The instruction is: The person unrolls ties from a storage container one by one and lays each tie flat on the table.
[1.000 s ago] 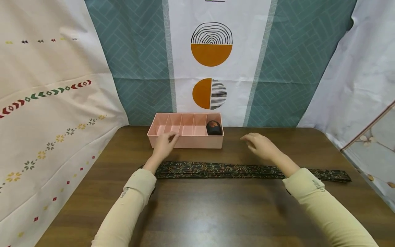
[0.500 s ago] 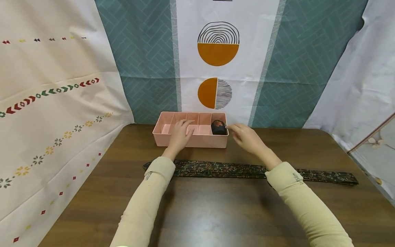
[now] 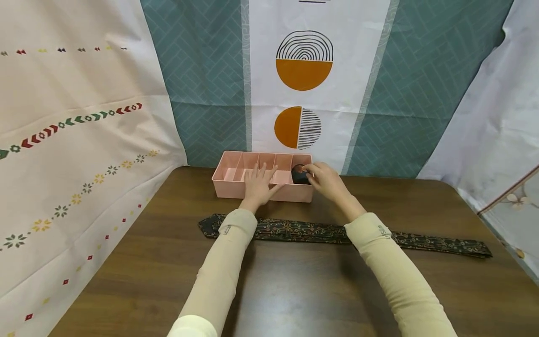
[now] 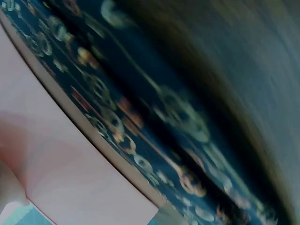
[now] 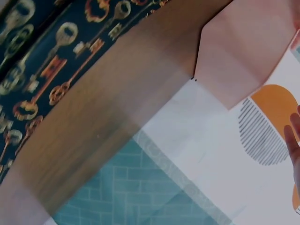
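A pink box (image 3: 269, 193) with several compartments stands at the back of the table. In its rightmost compartment sits a rounded black roll (image 3: 298, 177) with an orange-red leaf print. My right hand (image 3: 329, 181) reaches over the box's right end and holds the roll at its upper right; the fingertips partly hide it. My left hand (image 3: 258, 186) lies at the box's front wall, fingers spread over the middle compartments. Below both hands a dark necktie (image 3: 303, 231) with a key print lies stretched across the table, its pointed end at left.
A brown wooden table (image 3: 286, 281) bears everything. Patterned cloths hang around it: a teal and white curtain (image 3: 210, 103) behind the box, a cream cloth (image 3: 76, 140) at left and a white cloth (image 3: 476, 121) at right.
My right hand has moved left from beside the box onto the black roll. My left hand has moved right along the box and spread its fingers. The camera view has turned slightly left.
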A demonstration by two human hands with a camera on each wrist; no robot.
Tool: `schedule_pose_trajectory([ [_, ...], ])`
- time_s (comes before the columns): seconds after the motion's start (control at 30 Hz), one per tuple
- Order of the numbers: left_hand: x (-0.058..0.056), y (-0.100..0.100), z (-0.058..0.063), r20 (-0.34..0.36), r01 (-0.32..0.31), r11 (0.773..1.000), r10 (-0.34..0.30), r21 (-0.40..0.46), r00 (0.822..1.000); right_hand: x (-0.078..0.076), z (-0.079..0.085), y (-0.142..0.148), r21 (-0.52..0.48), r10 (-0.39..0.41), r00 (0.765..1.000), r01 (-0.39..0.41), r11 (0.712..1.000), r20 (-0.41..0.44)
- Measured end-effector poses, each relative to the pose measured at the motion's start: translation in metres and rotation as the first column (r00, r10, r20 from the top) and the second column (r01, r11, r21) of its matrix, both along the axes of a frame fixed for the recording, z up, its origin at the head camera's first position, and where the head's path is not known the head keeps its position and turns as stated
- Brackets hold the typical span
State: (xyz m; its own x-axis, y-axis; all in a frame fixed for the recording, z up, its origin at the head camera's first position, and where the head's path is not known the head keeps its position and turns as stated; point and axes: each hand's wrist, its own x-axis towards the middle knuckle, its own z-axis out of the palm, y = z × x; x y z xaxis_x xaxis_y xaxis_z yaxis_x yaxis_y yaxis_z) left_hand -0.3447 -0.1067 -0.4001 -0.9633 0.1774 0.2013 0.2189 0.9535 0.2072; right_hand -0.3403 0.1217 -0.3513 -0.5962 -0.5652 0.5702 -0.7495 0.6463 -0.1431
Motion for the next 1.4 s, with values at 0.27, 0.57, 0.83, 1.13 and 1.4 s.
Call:
schedule_pose_trajectory([
  [0.27, -0.001, -0.006, -0.005, -0.04, 0.003, 1.0, -0.002, 0.028, 0.999, -0.02, -0.012, -0.013, -0.045, -0.031, 0.997, 0.034, 0.998, 0.065],
  [0.57, -0.003, -0.007, -0.002, -0.043, 0.012, 1.0, -0.012, -0.003, 0.999, -0.04, -0.009, -0.017, 0.034, -0.06, 0.978, 0.054, 0.998, 0.201],
  [0.83, -0.001, -0.005, 0.003, 0.024, 0.024, 0.999, -0.023, -0.031, 0.999, -0.049, -0.009, -0.024, 0.171, -0.055, 0.94, -0.004, 0.985, 0.337],
  [1.13, -0.002, -0.001, 0.004, 0.008, 0.023, 0.999, -0.022, -0.047, 1.0, -0.056, -0.003, -0.031, 0.334, -0.107, 0.93, -0.018, 0.943, 0.352],
  [1.4, -0.002, -0.001, 0.002, 0.006, 0.009, 0.997, -0.008, -0.078, 1.0, -0.058, -0.005, -0.034, 0.387, -0.183, 0.885, 0.004, 0.922, 0.428],
])
